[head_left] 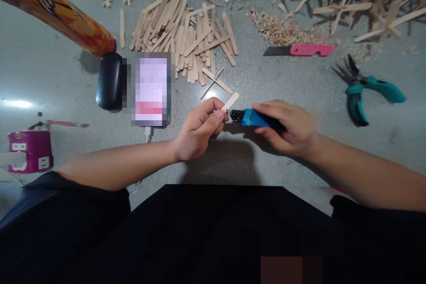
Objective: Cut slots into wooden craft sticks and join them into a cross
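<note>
My left hand is closed, pinching a wooden craft stick between thumb and fingers. The stick slants up to the right, and its lower end is hidden in my fingers. From the right, my right hand grips a blue tool with a black head; its exact kind is hard to make out. The black tip points at my left fingertips, close to the stick's lower part. Just beyond my left hand lie two thin pieces of wood crossed over each other. Behind them spreads a heap of craft sticks.
Crossed-stick pieces pile up at the far right, beside wood shavings. A pink-handled blade and teal-handled pliers lie to the right. On the left are a phone, a black case, an orange package and a purple socket block.
</note>
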`<state>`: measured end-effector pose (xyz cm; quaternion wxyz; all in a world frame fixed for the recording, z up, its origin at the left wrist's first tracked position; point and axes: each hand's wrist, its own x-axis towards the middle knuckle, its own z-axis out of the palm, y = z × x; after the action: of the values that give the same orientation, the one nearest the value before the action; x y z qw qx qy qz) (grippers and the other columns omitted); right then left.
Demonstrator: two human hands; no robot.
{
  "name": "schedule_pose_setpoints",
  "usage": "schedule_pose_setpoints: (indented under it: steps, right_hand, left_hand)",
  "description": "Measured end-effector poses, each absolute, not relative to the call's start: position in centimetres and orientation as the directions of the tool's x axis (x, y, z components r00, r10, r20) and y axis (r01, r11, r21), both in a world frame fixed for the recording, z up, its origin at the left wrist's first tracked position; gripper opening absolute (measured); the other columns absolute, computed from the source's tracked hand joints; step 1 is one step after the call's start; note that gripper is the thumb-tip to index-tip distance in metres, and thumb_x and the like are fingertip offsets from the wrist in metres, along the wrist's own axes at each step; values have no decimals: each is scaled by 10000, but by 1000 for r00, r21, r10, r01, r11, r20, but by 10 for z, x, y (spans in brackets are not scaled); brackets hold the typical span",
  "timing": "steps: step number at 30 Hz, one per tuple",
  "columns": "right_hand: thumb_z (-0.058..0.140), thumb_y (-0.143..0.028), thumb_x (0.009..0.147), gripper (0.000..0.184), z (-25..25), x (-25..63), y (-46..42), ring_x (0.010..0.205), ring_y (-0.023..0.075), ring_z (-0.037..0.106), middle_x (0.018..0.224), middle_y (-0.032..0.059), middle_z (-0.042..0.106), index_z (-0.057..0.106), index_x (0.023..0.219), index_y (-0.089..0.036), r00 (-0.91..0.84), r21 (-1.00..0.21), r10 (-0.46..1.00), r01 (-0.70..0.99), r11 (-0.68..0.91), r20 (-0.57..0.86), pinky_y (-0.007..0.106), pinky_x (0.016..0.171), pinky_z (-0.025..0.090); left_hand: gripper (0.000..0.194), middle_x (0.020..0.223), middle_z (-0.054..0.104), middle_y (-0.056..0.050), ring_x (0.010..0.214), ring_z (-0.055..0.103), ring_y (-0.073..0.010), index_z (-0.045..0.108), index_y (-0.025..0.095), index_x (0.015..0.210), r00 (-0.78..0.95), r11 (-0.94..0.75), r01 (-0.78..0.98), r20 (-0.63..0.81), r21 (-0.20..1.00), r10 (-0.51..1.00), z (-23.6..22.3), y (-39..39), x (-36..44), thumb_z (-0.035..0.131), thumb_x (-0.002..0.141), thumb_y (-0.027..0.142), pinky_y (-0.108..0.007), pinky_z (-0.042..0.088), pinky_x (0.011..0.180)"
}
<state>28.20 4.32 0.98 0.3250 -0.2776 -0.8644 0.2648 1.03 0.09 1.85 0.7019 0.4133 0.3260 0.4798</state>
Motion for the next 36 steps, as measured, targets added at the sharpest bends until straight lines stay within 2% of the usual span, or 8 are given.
schedule_pose_setpoints:
  steps: [5,16,22,28,31,33,36]
  right_hand:
    - [792,-455,1091,661,9,284,43,1077,365,885,1331,85,882,605,1724,-431,-636,-652,656,302,696,407,515,880,737]
    - [763,-422,1114,631,9,284,44,1114,345,889,1374,94,874,603,1724,-402,-667,-652,639,295,699,383,493,922,738]
    - [745,-429,1124,566,8,285,46,1194,353,881,1415,78,866,648,1681,-417,-665,-699,662,289,654,345,510,987,743]
    - [714,-440,1141,523,9,288,48,1148,349,887,1392,72,872,660,1662,-433,-668,-713,675,303,632,314,524,943,743]
    - [713,-441,1142,500,11,287,47,1140,341,884,1383,73,872,672,1641,-421,-670,-712,675,308,631,308,513,942,738]
    - [721,-433,1136,489,11,285,45,1070,331,884,1320,74,884,677,1623,-409,-660,-701,681,321,637,317,493,884,731]
    - [723,-466,1126,445,11,283,45,987,339,861,1218,86,883,702,1562,-382,-592,-633,731,431,643,340,500,816,707]
  left_hand:
    - [448,557,378,80,485,260,-71,649,188,888,418,271,-407,-87,872,905,20,0,7,642,1156,548,-264,213,500]
    - [483,568,358,83,487,293,-81,596,215,841,491,381,-463,-127,800,862,12,-1,7,677,1116,604,-274,246,520]
    - [474,565,336,90,484,271,-78,595,216,857,508,412,-482,-137,773,851,13,0,8,689,1111,606,-262,228,519]
    - [455,564,300,97,477,247,-74,587,218,848,554,467,-523,-133,713,822,17,2,8,692,1117,568,-251,234,510]
    - [432,565,298,98,475,241,-72,588,218,850,556,483,-541,-139,688,820,18,2,8,684,1124,538,-247,234,504]
    - [420,563,309,97,478,248,-71,598,213,859,531,468,-546,-144,696,835,17,1,9,684,1124,528,-242,241,505]
    - [413,570,332,97,483,269,-68,617,206,879,407,382,-551,-161,742,899,15,-1,10,722,1099,539,-232,250,508]
